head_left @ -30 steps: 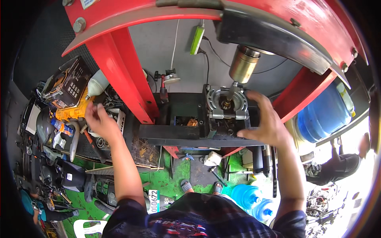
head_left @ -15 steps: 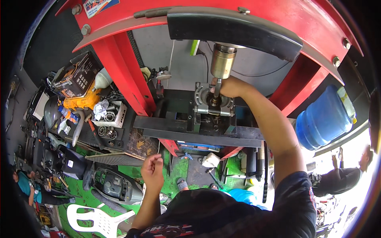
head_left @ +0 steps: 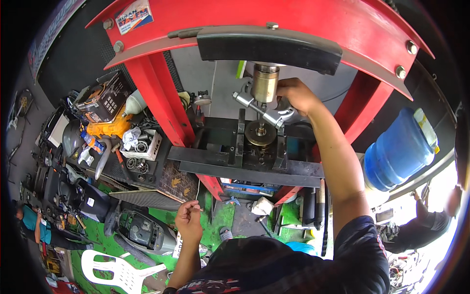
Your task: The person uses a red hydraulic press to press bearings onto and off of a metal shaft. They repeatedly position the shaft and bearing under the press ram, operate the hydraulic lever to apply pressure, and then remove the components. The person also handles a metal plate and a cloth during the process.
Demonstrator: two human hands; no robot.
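Note:
My right hand point(head_left: 297, 96) is closed on a silver bearing separator point(head_left: 280, 117), which is raised and tilted around the lower part of the press ram point(head_left: 265, 84). Its long bolts run across in front of the ram. Below it, a round metal gear-like disc point(head_left: 258, 134) with a short shaft stands between two dark upright blocks point(head_left: 240, 142) on the press bed point(head_left: 245, 169). Lower down, near my body, my left hand point(head_left: 189, 223) is held up with its fingers curled together. Whatever may be pinched there is too small to make out.
The red press frame point(head_left: 161, 93) rises on both sides. A bench at left carries a white box of bearings point(head_left: 142, 145), a hammer point(head_left: 119, 156) and an orange case point(head_left: 110, 125). A blue water jug point(head_left: 399, 149) stands right. A white chair point(head_left: 120, 272) is at lower left.
The bearing separator has come up off the blocks and tilted, with my right hand moved from the rod onto it. The disc beneath is now exposed. My left hand has dropped slightly.

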